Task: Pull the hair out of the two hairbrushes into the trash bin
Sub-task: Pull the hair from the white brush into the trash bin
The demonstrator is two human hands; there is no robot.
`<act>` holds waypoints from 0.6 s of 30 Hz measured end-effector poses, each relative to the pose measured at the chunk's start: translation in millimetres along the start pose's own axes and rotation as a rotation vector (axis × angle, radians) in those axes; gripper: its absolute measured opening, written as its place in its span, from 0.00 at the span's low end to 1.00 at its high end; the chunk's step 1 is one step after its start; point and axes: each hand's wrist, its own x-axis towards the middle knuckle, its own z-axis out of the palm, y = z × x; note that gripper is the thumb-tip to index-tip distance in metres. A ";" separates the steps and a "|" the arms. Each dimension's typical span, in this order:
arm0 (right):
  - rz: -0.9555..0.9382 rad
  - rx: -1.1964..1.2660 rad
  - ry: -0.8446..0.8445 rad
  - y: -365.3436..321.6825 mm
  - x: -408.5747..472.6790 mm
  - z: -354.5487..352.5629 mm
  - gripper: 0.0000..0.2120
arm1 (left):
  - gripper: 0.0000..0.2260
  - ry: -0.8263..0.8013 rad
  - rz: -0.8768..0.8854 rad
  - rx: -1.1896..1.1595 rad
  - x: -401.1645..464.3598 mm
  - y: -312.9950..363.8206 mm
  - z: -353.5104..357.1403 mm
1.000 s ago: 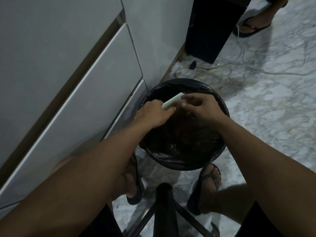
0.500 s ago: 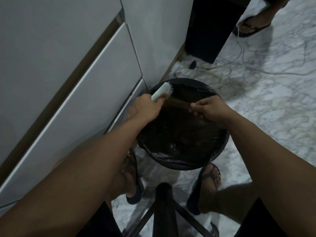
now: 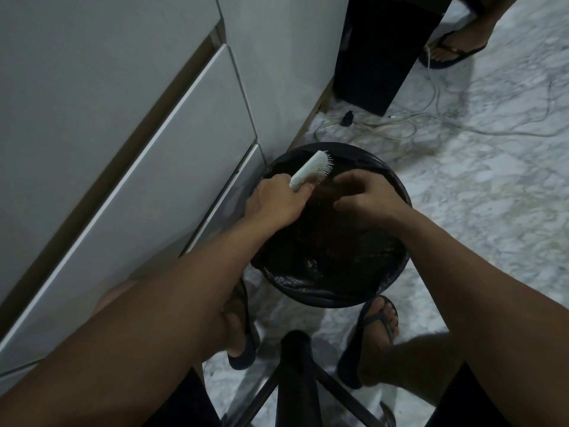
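A round black trash bin [image 3: 397, 272] lined with a dark bag stands on the floor in front of me. My left hand [image 3: 278, 200] is shut on the handle of a white hairbrush [image 3: 311, 171], whose bristled head points up and right over the bin's far rim. My right hand [image 3: 368, 195] hovers over the bin just right of the brush, fingers curled and pinched; brown hair [image 3: 323, 192] stretches between the bristles and these fingers. A second brush is not in view.
White cabinet drawers [image 3: 147, 149] run along the left, close to the bin. A black stool post [image 3: 295, 380] stands between my sandalled feet. Cables [image 3: 415, 124] trail across the marble floor behind the bin, near a black box [image 3: 381, 50] and another person's foot [image 3: 452, 50].
The left hand has tilted the brush more upright and shifted it right. The right hand, which had drawn hair away to the right, has come back close to the bristles.
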 end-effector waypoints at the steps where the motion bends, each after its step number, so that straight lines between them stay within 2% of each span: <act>1: -0.029 0.020 0.052 -4.3 1.2 4.1 0.20 | 0.23 0.000 0.002 0.005 -0.3 1.5 -0.2; 3: -0.072 0.003 0.138 -7.2 4.3 12.5 0.19 | 0.22 -0.002 0.002 0.007 -1.0 4.5 -0.6; 6: -0.105 -0.042 0.162 -4.2 7.0 19.3 0.17 | 0.22 -0.022 0.006 -0.012 -3.3 6.7 0.0; 9: -0.123 -0.060 0.191 -2.9 8.4 19.1 0.06 | 0.21 -0.042 0.013 -0.030 -2.0 4.5 -1.3; 11: -0.106 -0.086 0.198 -2.8 9.2 17.5 0.03 | 0.21 -0.035 0.011 -0.023 0.3 3.2 -2.5; 14: -0.087 -0.104 0.174 -4.5 9.2 15.2 0.02 | 0.22 -0.003 -0.019 0.010 1.3 4.3 -2.2; 18: -0.083 -0.121 0.165 -6.0 9.7 7.7 0.07 | 0.22 -0.004 -0.038 -0.031 1.6 5.1 -3.9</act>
